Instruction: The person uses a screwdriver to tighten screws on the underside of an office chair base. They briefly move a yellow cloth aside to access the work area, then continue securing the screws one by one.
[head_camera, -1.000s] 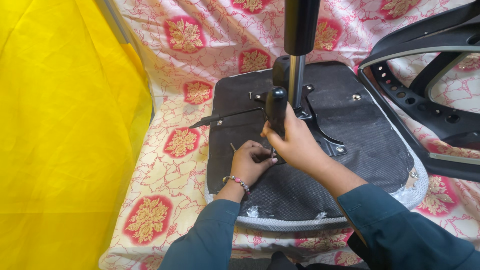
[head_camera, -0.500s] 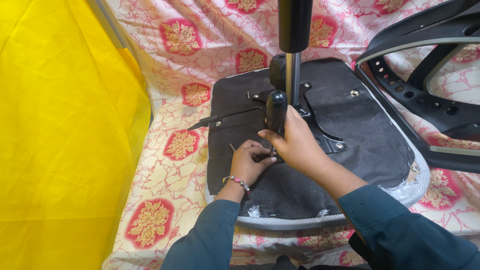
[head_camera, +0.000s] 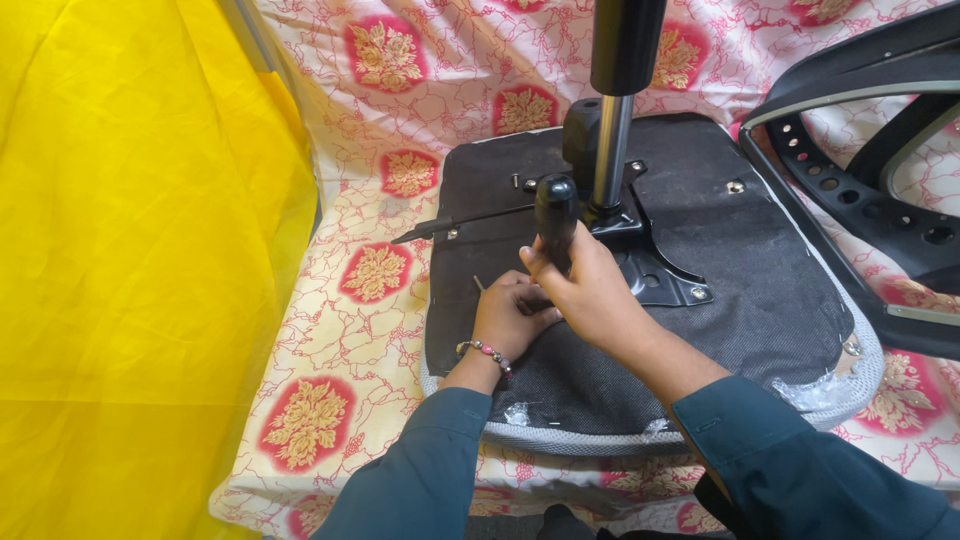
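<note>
An upturned office chair seat (head_camera: 760, 330) with a dark fabric underside lies on a patterned cloth. A black metal mechanism plate (head_camera: 655, 270) is bolted to it, and a gas lift cylinder (head_camera: 618, 90) stands up from the plate. My right hand (head_camera: 590, 295) grips the black handle of a screwdriver (head_camera: 555, 215) held upright over the seat's left part. My left hand (head_camera: 510, 315) rests on the fabric just below it, fingers pinched around the tool's tip, which is hidden. A thin black lever (head_camera: 460, 222) sticks out to the left.
A yellow cloth (head_camera: 140, 270) hangs along the left side. The black chair back frame (head_camera: 860, 170) lies at the right, overlapping the seat's edge. The floral cloth (head_camera: 380, 200) covers the surface all round. Torn plastic wrap (head_camera: 825, 385) clings to the seat's near rim.
Both hands stay in place at the screwdriver; the view has shifted slightly, and the right hand has turned a little on the handle.
</note>
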